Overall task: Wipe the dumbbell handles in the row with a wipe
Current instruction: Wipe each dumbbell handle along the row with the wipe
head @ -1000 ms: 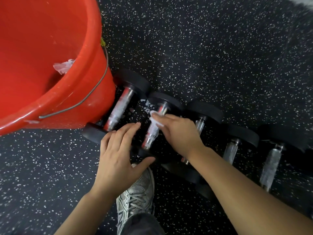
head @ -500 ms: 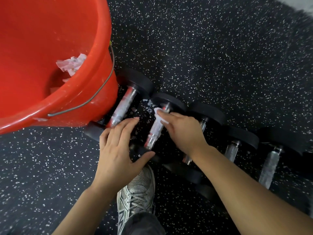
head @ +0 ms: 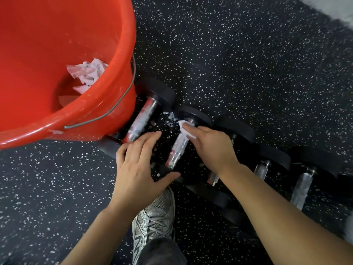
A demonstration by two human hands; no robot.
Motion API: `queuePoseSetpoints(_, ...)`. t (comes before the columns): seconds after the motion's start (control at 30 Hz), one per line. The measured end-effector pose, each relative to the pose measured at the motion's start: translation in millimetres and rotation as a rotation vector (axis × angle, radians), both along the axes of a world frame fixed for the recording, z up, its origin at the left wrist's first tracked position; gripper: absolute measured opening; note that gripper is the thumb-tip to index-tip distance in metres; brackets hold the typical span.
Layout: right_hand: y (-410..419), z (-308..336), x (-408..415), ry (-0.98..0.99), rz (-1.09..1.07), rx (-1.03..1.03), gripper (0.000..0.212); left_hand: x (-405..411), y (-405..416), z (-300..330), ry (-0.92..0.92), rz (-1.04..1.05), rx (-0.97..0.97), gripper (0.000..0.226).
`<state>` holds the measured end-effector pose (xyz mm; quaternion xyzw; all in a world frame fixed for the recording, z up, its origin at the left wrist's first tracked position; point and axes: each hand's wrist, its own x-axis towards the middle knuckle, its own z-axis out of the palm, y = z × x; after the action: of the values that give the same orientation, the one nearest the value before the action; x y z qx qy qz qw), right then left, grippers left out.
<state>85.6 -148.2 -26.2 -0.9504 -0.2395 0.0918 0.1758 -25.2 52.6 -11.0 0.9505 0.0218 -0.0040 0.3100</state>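
**Mia:** What is the right hand (head: 210, 146) doing?

**Sam:** It holds a white wipe (head: 184, 129). Its fingers curl over the wipe and press it on the shiny handle (head: 178, 145) of the second dumbbell in the row, up near the far black end.

**Mia:** And the left hand (head: 137, 165)?

**Sam:** Its fingers are straight and spread. It rests flat between the first two dumbbells, and its thumb lies on the near black end of the second one. I think it keeps that one from rolling.

**Mia:** Where are the dumbbells?

**Sam:** They lie side by side on the black speckled floor (head: 248, 73). The first handle (head: 141, 119) is just beside the red bucket (head: 107, 104).

**Mia:** How should the wipe go?

**Sam:** I would wrap it round the bar and slide it down to the near end. The bar looks bumpy, so press a bit. Keep the other hand steady. Then go to the next handle (head: 262, 169).

**Mia:** What is in the bucket?

**Sam:** Crumpled wipes (head: 87, 72).
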Motion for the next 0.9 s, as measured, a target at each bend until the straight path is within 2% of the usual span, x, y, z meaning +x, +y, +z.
queuePoseSetpoints(0.07,-0.2,1.4,-9.9,0.054,0.099,0.030,0.043,-0.4,0.3,-0.6,0.004,0.000,0.000,0.100)
queuePoseSetpoints(0.2,8.1,12.7,-24.8,0.263,0.364,-0.054,0.052,-0.5,-0.1,-1.8,0.001,-0.004,0.000,0.100)
queuePoseSetpoints(0.23,9.1,15.0,-24.3,0.248,0.389,-0.040,0.053,-0.5,-0.2,-1.9,0.000,-0.002,0.001,0.100)
queuePoseSetpoints(0.3,6.6,12.7,-18.8,0.103,0.327,0.047,0.047,-0.4,-0.8,-1.7,-0.001,-0.001,0.003,0.100)
queuePoseSetpoints(0.37,3.7,7.2,-9.1,-0.002,0.141,0.108,0.045,-0.6,-0.9,-1.5,-0.005,-0.001,0.001,0.100)
queuePoseSetpoints(0.47,3.7,0.3,-1.5,-0.006,-0.018,0.019,0.040,-0.3,-0.4,-1.5,-0.010,-0.003,0.002,0.102)
queuePoseSetpoints(0.57,1.3,-0.6,-11.8,0.065,0.070,0.052,0.040,-0.3,0.5,-3.3,-0.020,-0.006,0.007,0.102)
queuePoseSetpoints(0.7,5.5,8.7,-27.9,0.308,0.309,-0.010,0.050,-1.5,-0.9,-4.0,-0.041,-0.013,0.020,0.097)
queuePoseSetpoints(0.77,7.0,11.3,-26.7,0.237,0.304,0.036,0.048,-2.2,-2.6,-3.2,-0.055,-0.020,0.020,0.092)
queuePoseSetpoints(0.83,3.8,7.0,-19.7,0.080,0.155,0.112,0.043,-3.1,-4.8,-1.8,-0.062,-0.028,0.021,0.091)
queuePoseSetpoints(0.9,1.2,1.2,-11.2,-0.006,-0.008,0.094,0.040,-4.3,-7.3,-0.9,-0.060,-0.035,0.020,0.090)
